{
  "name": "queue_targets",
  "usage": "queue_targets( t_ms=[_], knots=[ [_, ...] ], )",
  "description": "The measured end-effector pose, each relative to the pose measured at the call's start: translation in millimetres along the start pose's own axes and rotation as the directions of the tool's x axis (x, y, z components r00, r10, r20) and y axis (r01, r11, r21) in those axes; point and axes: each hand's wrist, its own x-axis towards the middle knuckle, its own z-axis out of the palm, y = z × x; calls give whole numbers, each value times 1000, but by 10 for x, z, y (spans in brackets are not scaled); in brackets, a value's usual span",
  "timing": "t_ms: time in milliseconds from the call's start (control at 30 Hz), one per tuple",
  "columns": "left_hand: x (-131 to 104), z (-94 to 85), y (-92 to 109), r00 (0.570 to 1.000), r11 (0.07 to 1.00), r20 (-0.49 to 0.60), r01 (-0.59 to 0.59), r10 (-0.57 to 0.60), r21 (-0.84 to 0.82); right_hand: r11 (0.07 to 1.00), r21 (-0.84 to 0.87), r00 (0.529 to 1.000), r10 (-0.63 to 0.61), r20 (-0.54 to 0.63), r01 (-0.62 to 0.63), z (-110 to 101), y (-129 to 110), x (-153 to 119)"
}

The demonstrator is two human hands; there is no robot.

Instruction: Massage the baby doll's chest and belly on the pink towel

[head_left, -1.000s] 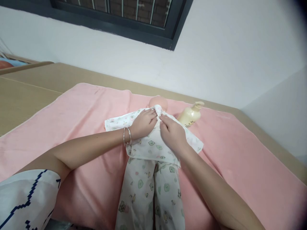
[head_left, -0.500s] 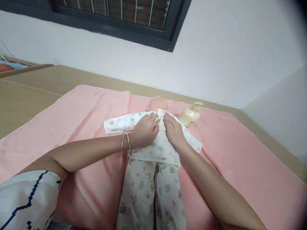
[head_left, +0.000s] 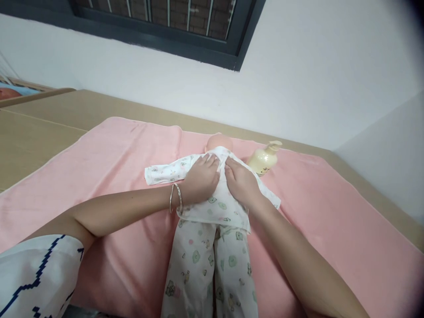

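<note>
A baby doll lies with its bald head (head_left: pixel 219 142) away from me, dressed in a white printed top (head_left: pixel 220 201) and matching trousers (head_left: pixel 195 260). My left hand (head_left: pixel 202 176) rests flat on the left side of the top's chest, fingers stretched toward the collar. On the other side, my right hand (head_left: pixel 241 179) lies flat on the cloth, its fingers extended and nothing in them. A narrow strip of the top shows between the two hands. The sleeves spread out to both sides. The doll's face cannot be made out.
A pale yellow pump bottle (head_left: pixel 263 160) stands to the right of the doll's shoulder. Beneath everything lies a pink blanket (head_left: pixel 126 154) on a wooden surface (head_left: pixel 43 115). Behind are a white wall (head_left: pixel 298 75) and a dark-framed window (head_left: pixel 185 42).
The bunched cloth at the collar has been smoothed flat. Both hands have shifted slightly, with the fingers now lying on the chest of the top.
</note>
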Motion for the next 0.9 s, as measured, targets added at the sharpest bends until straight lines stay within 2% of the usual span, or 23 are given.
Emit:
queue_targets(
  t_ms=[67,133,300,400,533,633,733,900],
  knots=[
    [-71,2,73,999,999,18,-43,43,21,996,84,1000,-12,-3,12,28,108,56],
    [-59,-15,69,999,999,38,-39,39,-21,991,136,999,-3,-32,8,56,133,61],
    [194,-75,-162,998,971,42,55,-46,-231,989,142,997,-37,-65,46,125,-43,-91],
    [265,-64,-224,998,969,30,56,-51,-240,984,166,997,-61,-52,69,145,-70,-124],
    [134,-42,-90,998,990,61,38,-30,-136,961,272,997,-30,-66,47,119,70,-5],
    [27,-58,21,993,992,116,5,10,-130,941,336,997,-15,-72,38,100,141,73],
    [56,-76,-5,991,980,132,46,-20,-196,954,299,997,-12,-80,36,114,84,38],
    [249,-21,-224,997,954,33,79,-72,-288,987,162,1000,2,-17,1,138,-121,-135]
  ],
)
